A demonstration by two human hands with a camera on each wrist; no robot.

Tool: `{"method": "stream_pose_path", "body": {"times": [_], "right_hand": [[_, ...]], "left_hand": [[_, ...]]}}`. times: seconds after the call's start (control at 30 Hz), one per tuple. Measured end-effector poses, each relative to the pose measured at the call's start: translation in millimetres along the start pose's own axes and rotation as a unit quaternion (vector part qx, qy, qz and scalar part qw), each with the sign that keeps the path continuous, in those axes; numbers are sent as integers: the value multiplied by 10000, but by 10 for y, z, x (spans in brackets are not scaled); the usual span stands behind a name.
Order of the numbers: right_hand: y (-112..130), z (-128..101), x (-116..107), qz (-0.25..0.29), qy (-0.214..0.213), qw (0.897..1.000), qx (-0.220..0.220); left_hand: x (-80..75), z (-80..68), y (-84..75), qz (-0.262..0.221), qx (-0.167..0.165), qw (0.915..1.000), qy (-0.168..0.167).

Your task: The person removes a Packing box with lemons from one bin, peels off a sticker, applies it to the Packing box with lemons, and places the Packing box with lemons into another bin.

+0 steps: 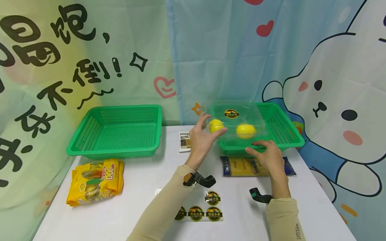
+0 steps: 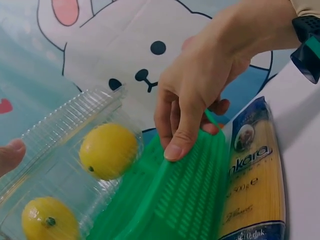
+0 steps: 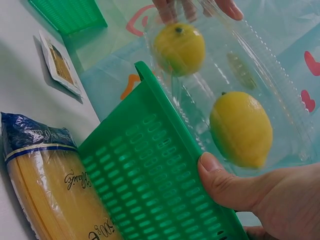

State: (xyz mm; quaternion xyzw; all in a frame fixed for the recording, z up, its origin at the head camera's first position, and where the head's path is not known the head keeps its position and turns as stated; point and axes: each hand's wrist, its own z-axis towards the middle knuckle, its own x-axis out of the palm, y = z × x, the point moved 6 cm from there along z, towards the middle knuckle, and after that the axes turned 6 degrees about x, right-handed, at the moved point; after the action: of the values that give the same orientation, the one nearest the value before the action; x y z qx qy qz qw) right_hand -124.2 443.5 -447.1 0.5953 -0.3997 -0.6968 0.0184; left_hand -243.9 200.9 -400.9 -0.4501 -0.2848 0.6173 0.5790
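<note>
Nearest you, a sheet of round stickers lies on the white table, short of the right-hand green basket that serves as landmark. Behind that basket hang printed curtains: a big white cartoon rabbit on blue to its right, and large black Chinese characters on pale green far to its left; you can make out "不倒!".

A second green basket stands left of the landmark basket. A yellow snack bag marked "100" lies further left and nearer you. A pasta packet reading "ankara" lies just in front of the landmark basket. A small sachet lies just left of it, its print unreadable.

Your left hand holds a clear plastic box over the basket's left part, fingers spread along the box's left end. Inside are two lemons, and a round sticker on the lid is too small to read. Your right hand rests on the basket's front rim, fingers together, thumb pressed on the rim.
</note>
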Motion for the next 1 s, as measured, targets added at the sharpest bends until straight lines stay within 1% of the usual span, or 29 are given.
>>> {"method": "stream_pose_path", "body": {"times": [0.2,0.4,0.73,1.0], "right_hand": [[-2,-7,-6,-12,27,10000,11],[6,-2,-2,-36,94,9999,84],[7,-29,-5,-19,79,9999,137],[14,-25,-20,-25,41,10000,71]], "left_hand": [[117,22,-16,-147,-116,9998,47],[202,16,2,-112,-208,9996,120],[338,15,-1,-10,-123,9997,194],[461,48,23,-262,-335,9987,273]]}}
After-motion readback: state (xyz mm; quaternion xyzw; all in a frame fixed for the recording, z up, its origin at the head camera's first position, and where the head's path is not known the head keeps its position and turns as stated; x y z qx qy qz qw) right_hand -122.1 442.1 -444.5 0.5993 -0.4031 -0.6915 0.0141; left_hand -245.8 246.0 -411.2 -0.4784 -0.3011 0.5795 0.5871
